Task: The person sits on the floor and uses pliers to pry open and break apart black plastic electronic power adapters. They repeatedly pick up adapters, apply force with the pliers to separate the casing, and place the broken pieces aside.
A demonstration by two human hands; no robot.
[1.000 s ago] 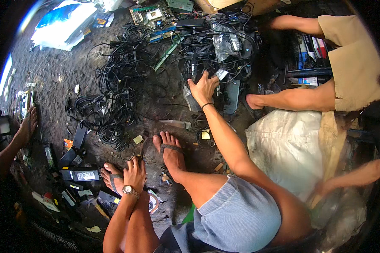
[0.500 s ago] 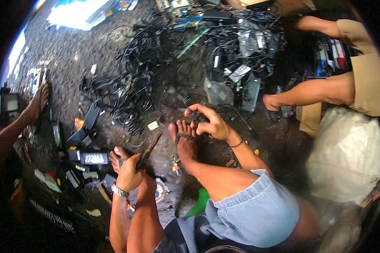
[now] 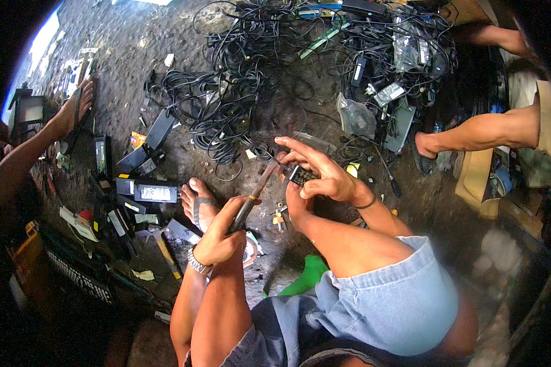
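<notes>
My left hand [image 3: 219, 240] is closed around the dark handle of a rusty-bladed knife [image 3: 265, 178], whose blade points up and away from me. Its tip comes close to my right hand [image 3: 329, 181]; whether it touches anything there I cannot tell. Between the thumb and fingers of that right hand sits a small black block with a bumpy, part-studded face [image 3: 302, 177]. The right hand is held over my right foot, its upper fingers stretched out. A tangle of black cables [image 3: 257, 67] lies on the ground beyond both hands.
Black power adapters [image 3: 155, 192] lie left of my left foot. A clear plastic bag [image 3: 356, 116] and more cables are at the upper right. Other people's legs [image 3: 480, 129] come in from the right and left. A green item [image 3: 306, 275] lies between my legs.
My left hand has brought the knife up and right, near the right hand. The right hand has turned, so the black block shows more clearly. The whole view has shifted.
</notes>
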